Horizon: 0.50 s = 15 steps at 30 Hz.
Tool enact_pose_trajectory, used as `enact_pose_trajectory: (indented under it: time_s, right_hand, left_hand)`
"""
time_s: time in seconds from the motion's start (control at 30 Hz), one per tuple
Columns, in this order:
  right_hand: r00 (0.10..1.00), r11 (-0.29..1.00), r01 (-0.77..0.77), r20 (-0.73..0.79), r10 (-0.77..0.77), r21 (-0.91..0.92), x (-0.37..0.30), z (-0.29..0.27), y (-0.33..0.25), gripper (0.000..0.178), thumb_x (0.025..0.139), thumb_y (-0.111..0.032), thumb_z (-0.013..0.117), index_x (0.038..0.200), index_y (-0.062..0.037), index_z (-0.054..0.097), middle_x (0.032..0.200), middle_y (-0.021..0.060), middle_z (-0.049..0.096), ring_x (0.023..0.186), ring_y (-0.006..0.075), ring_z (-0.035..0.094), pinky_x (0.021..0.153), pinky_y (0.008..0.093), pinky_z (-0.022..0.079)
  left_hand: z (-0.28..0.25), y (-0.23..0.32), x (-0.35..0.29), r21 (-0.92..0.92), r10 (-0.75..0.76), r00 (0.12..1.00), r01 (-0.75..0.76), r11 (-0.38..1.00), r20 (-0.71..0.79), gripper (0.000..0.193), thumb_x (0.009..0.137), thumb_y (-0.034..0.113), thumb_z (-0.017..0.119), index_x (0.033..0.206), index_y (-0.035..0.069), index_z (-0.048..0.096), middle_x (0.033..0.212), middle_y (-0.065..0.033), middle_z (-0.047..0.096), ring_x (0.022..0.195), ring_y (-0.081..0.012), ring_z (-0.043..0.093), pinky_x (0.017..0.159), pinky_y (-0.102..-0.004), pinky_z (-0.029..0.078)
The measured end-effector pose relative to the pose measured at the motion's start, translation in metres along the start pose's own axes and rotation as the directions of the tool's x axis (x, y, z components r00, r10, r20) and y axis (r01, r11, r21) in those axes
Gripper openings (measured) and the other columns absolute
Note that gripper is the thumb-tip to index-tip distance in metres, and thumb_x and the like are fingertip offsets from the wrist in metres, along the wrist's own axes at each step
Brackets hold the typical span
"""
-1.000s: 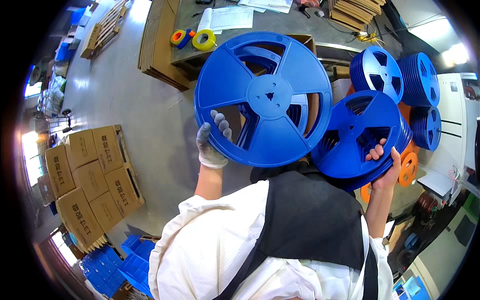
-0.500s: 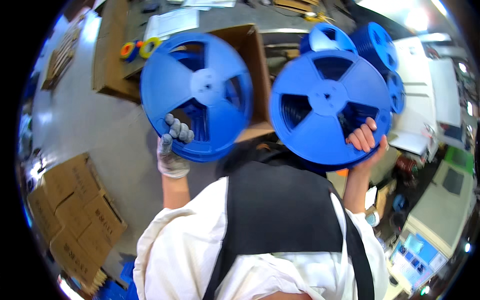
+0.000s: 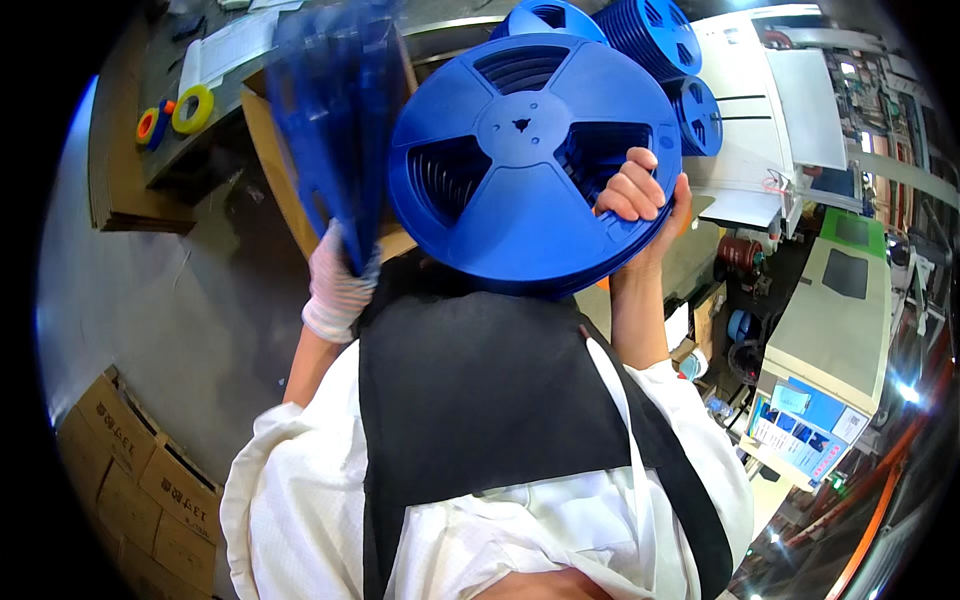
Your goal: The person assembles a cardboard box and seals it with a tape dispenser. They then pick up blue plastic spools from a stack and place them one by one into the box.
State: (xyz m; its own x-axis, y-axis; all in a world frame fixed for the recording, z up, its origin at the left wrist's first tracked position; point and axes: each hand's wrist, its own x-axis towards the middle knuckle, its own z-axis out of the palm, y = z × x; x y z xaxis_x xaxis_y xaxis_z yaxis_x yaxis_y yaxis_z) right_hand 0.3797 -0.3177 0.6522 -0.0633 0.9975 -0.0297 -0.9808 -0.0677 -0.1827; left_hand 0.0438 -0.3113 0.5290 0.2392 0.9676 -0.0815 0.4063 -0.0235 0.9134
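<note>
My bare right hand is closed round a stack of large blue plastic reels. Its fingers hook through a cut-out near the rim, and the top reel's flat face points up at me. In a striped, pale glove, my left hand grips a second bunch of blue reels by the lower edge. That bunch stands nearly edge-on and is smeared by motion. It hangs over an open cardboard box, whose inside is mostly hidden.
More blue reels are stacked at the far right beside a white machine. Two tape rolls, one yellow, lie on the bench at the left. Cardboard cartons stand on the floor at lower left; a beige cabinet is at right.
The left hand's reels have turned from face-up to nearly edge-on and moved up and left over the box. The whole view has shifted, and the right hand keeps hold of its stack.
</note>
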Motion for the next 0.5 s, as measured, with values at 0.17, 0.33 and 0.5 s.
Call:
enact_pose_trajectory:
  time_s: [0.17, 0.33, 0.5]
  right_hand:
    - [0.994, 0.999, -0.048, -0.096, 0.047, -0.008, 0.015, 0.011, 0.013, 0.032, 0.088, -0.030, 0.057, 0.101, -0.0023, 0.049, 0.069, -0.0005, 0.046, 0.060, 0.0102, 0.044, 0.060, 0.0272, 0.036]
    - [0.980, 0.993, -0.099, -0.180, 0.086, -0.061, 0.025, 0.012, 0.019, 0.031, 0.088, -0.030, 0.057, 0.099, -0.0016, 0.051, 0.070, 0.0013, 0.047, 0.063, 0.0134, 0.046, 0.063, 0.0293, 0.039]
    - [0.975, 0.990, -0.126, -0.191, 0.112, -0.066, 0.028, 0.004, 0.011, 0.037, 0.088, -0.031, 0.057, 0.105, 0.0012, 0.053, 0.082, 0.0063, 0.057, 0.076, 0.0182, 0.056, 0.074, 0.0334, 0.048]
  left_hand:
    - [0.022, 0.028, 0.024, 0.051, 0.591, 0.799, -0.598, 0.800, 0.107, 0.034, 0.068, 0.009, 0.065, 0.101, 0.004, 0.060, 0.116, -0.0208, 0.057, 0.100, -0.0402, 0.058, 0.084, -0.0440, 0.048]
    - [0.039, 0.006, 0.033, -0.031, 0.579, 0.774, -0.592, 0.805, 0.256, 0.046, 0.062, 0.003, 0.069, 0.106, 0.000, 0.058, 0.103, -0.0232, 0.061, 0.098, -0.0400, 0.059, 0.086, -0.0423, 0.049]
    - [0.024, 0.025, 0.036, -0.070, 0.422, 0.816, -0.432, 0.899, 0.396, 0.047, 0.065, 0.003, 0.070, 0.109, -0.001, 0.057, 0.101, -0.0212, 0.064, 0.093, -0.0379, 0.062, 0.080, -0.0392, 0.050]
